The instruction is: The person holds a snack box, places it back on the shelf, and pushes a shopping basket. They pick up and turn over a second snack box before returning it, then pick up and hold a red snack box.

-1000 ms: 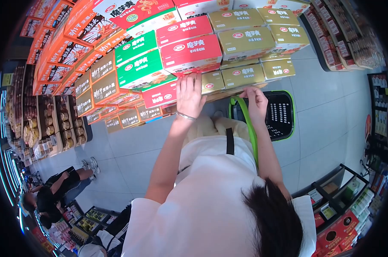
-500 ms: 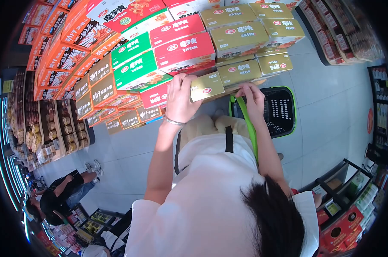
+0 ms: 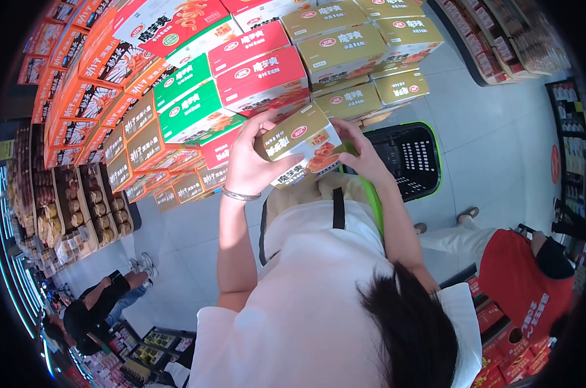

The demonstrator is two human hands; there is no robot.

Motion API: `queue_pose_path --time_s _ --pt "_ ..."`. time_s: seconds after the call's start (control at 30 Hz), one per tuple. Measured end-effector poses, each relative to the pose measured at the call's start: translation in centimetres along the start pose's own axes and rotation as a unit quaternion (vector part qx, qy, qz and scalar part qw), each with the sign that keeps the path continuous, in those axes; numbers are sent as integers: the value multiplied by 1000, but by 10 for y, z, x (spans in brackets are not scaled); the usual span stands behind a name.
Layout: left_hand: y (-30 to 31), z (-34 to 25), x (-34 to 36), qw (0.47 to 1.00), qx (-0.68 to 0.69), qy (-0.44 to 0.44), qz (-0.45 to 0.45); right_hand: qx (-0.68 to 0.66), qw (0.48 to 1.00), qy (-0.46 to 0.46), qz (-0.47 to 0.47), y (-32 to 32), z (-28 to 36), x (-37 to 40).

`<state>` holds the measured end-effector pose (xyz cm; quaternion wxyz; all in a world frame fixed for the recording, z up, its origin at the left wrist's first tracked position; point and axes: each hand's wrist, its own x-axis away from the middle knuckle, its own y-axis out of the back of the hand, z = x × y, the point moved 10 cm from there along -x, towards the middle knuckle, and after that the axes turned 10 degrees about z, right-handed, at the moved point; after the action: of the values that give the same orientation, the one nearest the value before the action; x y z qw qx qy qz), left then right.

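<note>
A gold snack box (image 3: 300,143) is held up in front of my body, tilted, with its picture side turned partly to the right. My left hand (image 3: 251,158) wraps round its left side, thumb across the front. On the other side my right hand (image 3: 363,158) grips the box's right edge, its fingertips partly hidden behind it. A green basket handle (image 3: 373,208) runs along my right wrist and forearm. It belongs to the black basket (image 3: 404,174) with a green rim, low on my right.
Stacked red boxes (image 3: 260,74), green boxes (image 3: 190,110) and gold boxes (image 3: 341,52) stand ahead. Orange boxes (image 3: 79,97) rise at the left. A person in a red vest (image 3: 522,278) is behind on the right; another person in black (image 3: 89,317) is at the lower left.
The gold box has come away from the stack toward me and turned, showing its picture side. My right hand has moved onto its edge. A person in a red vest has come into view.
</note>
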<state>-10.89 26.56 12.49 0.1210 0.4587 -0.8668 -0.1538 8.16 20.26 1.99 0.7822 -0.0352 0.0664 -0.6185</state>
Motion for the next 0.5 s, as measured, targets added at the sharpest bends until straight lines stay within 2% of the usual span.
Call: queue_pose_path --time_s 0.07,0.13,0.2,0.33,0.4,0.47,0.5 --pt "-8 3 1 999 28 10 14 43 998 -30 19 -8 -1 1" --pt "-14 8 3 998 54 20 27 31 997 -61 21 -9 -5 3" --pt "-17 12 4 998 61 7 26 -38 993 -108 0 -7 -15 6" --pt "-22 16 10 995 94 4 8 -62 991 -117 -3 -9 -16 7" --pt "-4 20 19 984 112 -59 -124 -86 988 -128 -19 -7 -21 9" --pt "-8 34 24 980 143 -59 -124 -87 986 -134 -47 -3 -24 12" --pt "-15 50 27 963 242 -28 -111 -89 983 -142 -75 2 -26 14"
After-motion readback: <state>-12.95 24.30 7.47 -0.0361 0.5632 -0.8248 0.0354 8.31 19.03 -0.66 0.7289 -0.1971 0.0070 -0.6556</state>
